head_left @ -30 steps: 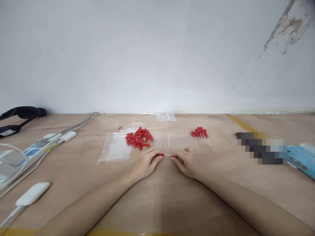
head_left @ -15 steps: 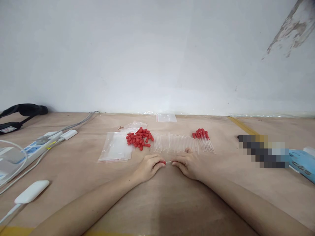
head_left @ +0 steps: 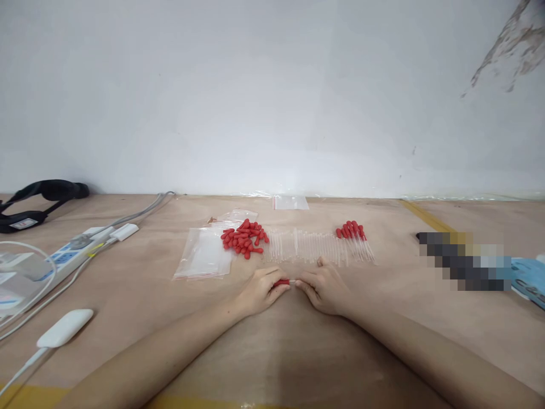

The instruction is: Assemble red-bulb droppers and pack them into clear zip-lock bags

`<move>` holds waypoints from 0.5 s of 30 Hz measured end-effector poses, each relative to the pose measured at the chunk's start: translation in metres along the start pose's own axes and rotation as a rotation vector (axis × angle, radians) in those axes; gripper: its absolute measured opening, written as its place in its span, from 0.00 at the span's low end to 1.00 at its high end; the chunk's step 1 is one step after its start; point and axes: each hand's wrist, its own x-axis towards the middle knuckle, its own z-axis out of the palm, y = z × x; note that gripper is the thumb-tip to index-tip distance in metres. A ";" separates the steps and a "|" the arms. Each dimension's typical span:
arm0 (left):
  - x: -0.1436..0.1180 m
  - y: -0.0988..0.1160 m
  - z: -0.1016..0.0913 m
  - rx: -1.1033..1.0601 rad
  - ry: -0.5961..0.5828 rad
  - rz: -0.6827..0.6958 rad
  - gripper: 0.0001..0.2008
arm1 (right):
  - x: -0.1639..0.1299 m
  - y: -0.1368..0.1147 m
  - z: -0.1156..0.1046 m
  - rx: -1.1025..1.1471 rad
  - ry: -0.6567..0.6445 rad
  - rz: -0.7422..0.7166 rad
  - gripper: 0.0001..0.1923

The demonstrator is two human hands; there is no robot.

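Observation:
Pinched in my left hand (head_left: 259,291) is a red rubber dropper bulb (head_left: 283,282), its open end facing right. My right hand (head_left: 326,288) has its thumb and fingers closed on a thin clear dropper tube (head_left: 293,282), mostly hidden by the fingers. The tube's end meets the bulb's mouth; how deep it sits inside I cannot tell. Beyond my hands lies a row of loose clear tubes (head_left: 317,247). A heap of red bulbs (head_left: 242,240) is at the row's left, and several droppers with red bulbs fitted (head_left: 352,229) lie at its right.
Clear zip bags (head_left: 203,254) lie left of the bulbs, and another small bag (head_left: 291,203) is by the wall. A power strip (head_left: 63,258) with cables, a white device (head_left: 65,328) and a black strapped item (head_left: 51,190) are on the left. A blue packet (head_left: 530,278) lies far right.
More of the red bulb shows beyond my left fingers, and the visible gap between my hands has narrowed. The view has shifted slightly.

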 end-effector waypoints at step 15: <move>-0.001 0.000 -0.004 0.034 0.086 0.038 0.09 | 0.010 -0.001 -0.021 0.272 -0.222 0.113 0.14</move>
